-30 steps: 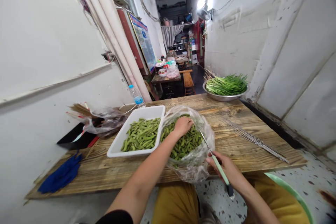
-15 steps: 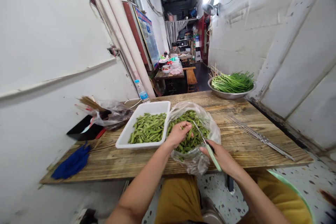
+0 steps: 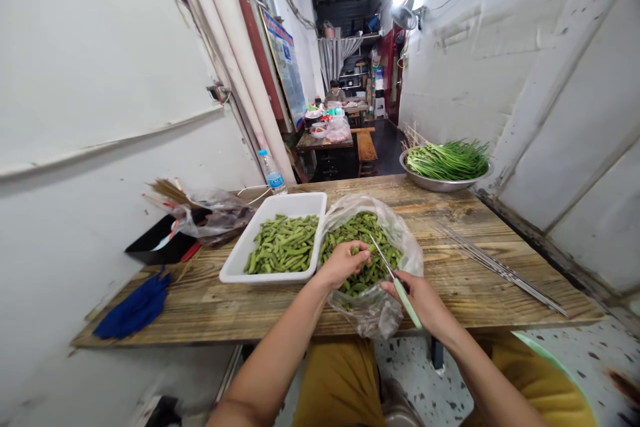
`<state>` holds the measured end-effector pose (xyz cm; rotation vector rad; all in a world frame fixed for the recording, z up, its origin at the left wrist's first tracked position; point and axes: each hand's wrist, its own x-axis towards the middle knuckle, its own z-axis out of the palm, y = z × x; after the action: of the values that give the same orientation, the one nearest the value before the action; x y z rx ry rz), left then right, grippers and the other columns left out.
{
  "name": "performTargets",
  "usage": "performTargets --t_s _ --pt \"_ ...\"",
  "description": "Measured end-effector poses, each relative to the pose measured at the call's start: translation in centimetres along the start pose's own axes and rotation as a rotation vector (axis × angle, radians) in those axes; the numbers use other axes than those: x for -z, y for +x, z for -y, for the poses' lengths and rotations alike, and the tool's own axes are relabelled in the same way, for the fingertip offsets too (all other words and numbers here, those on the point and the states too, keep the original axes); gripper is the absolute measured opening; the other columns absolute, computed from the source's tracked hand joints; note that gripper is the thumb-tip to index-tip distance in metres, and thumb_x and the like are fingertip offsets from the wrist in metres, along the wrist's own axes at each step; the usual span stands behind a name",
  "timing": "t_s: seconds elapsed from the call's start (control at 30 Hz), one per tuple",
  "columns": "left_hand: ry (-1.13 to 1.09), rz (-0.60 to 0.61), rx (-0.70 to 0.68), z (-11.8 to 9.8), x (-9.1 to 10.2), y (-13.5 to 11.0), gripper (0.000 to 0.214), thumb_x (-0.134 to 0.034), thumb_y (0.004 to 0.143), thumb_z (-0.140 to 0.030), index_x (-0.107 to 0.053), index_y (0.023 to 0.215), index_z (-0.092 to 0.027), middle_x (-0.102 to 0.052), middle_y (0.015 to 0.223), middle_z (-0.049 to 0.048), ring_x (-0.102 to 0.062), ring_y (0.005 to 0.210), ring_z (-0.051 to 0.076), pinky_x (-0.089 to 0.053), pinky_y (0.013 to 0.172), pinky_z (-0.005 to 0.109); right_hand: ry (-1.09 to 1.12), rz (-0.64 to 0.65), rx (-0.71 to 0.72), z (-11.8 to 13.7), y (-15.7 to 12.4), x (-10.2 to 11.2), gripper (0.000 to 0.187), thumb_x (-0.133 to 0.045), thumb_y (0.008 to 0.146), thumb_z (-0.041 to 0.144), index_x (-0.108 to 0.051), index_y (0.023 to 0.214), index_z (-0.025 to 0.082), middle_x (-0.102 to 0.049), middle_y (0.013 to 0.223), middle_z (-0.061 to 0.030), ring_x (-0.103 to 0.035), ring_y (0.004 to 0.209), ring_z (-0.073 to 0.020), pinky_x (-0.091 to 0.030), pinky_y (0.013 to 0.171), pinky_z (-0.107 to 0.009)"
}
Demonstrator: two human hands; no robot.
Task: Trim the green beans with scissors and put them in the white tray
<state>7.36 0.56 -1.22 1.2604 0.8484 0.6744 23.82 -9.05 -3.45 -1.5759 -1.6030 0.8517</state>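
Note:
My left hand pinches an edamame pod between thumb and fingertips, over a clear plastic bag of green edamame pods. In my right hand is a pair of scissors with light green handles. Their blades point up and left, with the tip close to the pod in my left hand; whether they touch it I cannot tell. Left of the bag stands a white tray holding many edamame pods.
On the wooden table are metal skewers, a steel bowl of green stalks, a water bottle, a blue cloth item and a black box beside a plastic bag of sticks. A person sits far back.
My left hand has moved slightly down and right, and its fingertips with the pod are now nearer the scissor blades. The right hand stays almost where it was. The view has shifted slightly.

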Motion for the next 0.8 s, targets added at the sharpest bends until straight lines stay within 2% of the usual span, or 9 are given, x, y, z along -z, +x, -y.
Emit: performTargets --t_s 0.1,0.23,0.37,0.5,0.6,0.8 --pt "-0.086 -0.017 0.016 0.3 0.3 0.2 0.039 -0.073 0.060 -0.038 -0.054 0.082 -0.012 -0.051 0.058 -0.0043 -0.032 0.040 0.001 -0.017 0.038 0.015 -0.003 0.006 -0.005 -0.2 -0.1 0.2 0.037 -0.056 0.074 0.054 -0.058 0.068 0.017 -0.049 0.054 0.0036 -0.045 0.054 -0.0126 -0.034 0.051 -0.021" --pt "-0.353 -0.081 0.039 0.6 0.6 0.7 0.044 -0.079 0.052 -0.031 -0.050 0.081 -0.014 -0.042 0.052 -0.0083 -0.033 0.041 0.001 -0.011 0.037 0.013 0.133 0.058 -0.041 -0.2 -0.7 0.1 0.041 -0.054 0.075 0.057 -0.059 0.088 0.018 -0.049 0.055 0.0047 -0.044 0.049 -0.0111 -0.036 0.048 -0.021" --pt "-0.468 -0.114 0.057 0.9 0.3 0.9 0.038 -0.079 0.055 -0.028 -0.050 0.074 -0.013 -0.047 0.054 -0.0055 -0.027 0.038 -0.001 -0.006 0.035 0.014 0.367 0.174 -0.149 -0.4 -1.3 -0.7 0.046 -0.043 0.080 0.061 -0.053 0.099 0.020 -0.044 0.052 0.0070 -0.041 0.041 -0.0090 -0.037 0.039 -0.019" --pt "-0.486 -0.145 0.022 1.2 -0.4 0.7 0.036 -0.079 0.053 -0.026 -0.054 0.074 -0.011 -0.052 0.056 -0.0032 -0.029 0.039 -0.001 -0.006 0.035 0.015 0.389 0.146 -0.184 -0.5 -1.3 -1.4 0.046 -0.046 0.078 0.062 -0.053 0.094 0.019 -0.042 0.052 0.0078 -0.042 0.039 -0.0076 -0.038 0.035 -0.017" --pt "-0.474 -0.154 0.034 1.2 -0.8 0.3 0.037 -0.079 0.053 -0.027 -0.054 0.074 -0.011 -0.051 0.052 -0.0040 -0.026 0.035 -0.002 -0.005 0.035 0.015 0.398 0.151 -0.204 0.0 -1.2 -1.4 0.045 -0.049 0.076 0.063 -0.053 0.091 0.020 -0.041 0.051 0.0086 -0.042 0.037 -0.0070 -0.038 0.032 -0.017" --pt "-0.398 -0.168 0.018 1.6 -1.3 -0.3 0.037 -0.077 0.054 -0.031 -0.054 0.075 -0.012 -0.050 0.052 -0.0043 -0.024 0.035 -0.001 -0.006 0.037 0.017 0.321 0.144 -0.245 1.0 -1.0 -1.2 0.044 -0.051 0.074 0.064 -0.049 0.074 0.019 -0.037 0.037 0.0102 -0.035 0.026 -0.0061 -0.026 0.025 -0.016"
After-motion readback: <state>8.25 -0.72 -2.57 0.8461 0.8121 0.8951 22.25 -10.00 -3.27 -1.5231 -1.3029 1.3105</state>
